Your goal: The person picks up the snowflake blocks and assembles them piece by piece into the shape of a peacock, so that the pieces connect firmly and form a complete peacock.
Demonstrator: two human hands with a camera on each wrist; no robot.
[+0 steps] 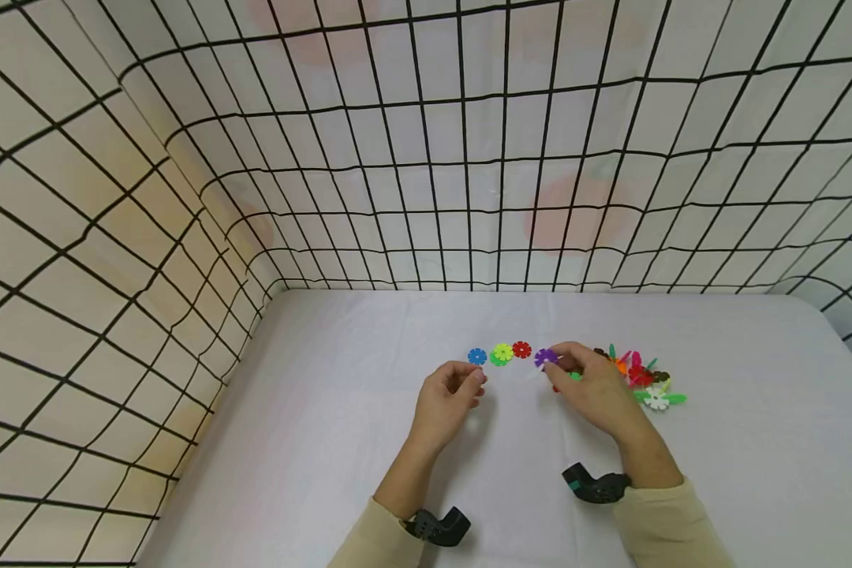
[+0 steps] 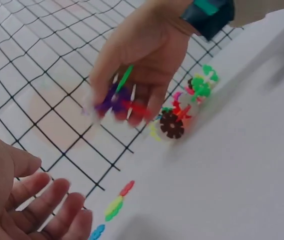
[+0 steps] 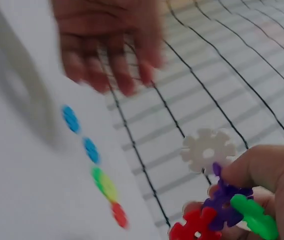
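Observation:
My right hand point(image 1: 596, 394) holds several plastic snowflake discs between thumb and fingers. In the right wrist view these are a purple disc point(image 3: 226, 210), a white disc point(image 3: 199, 155), a red disc point(image 3: 193, 227) and a green disc point(image 3: 254, 217), bunched together. My left hand point(image 1: 443, 402) hovers over the table to the left, fingers loosely bent and holding nothing. Beyond it lies a row of flat discs: a blue disc point(image 1: 477, 356), a yellow disc point(image 1: 503, 352) overlapping a green one, and a red disc point(image 1: 521, 349). A second blue disc point(image 3: 91, 150) shows in the right wrist view.
A pile of mixed snowflake discs point(image 1: 640, 375) lies right of my right hand, with a white disc point(image 1: 656, 399) at its near side. Black wire grid panels point(image 1: 426, 166) stand along the back and sides of the white-covered table point(image 1: 312, 442).

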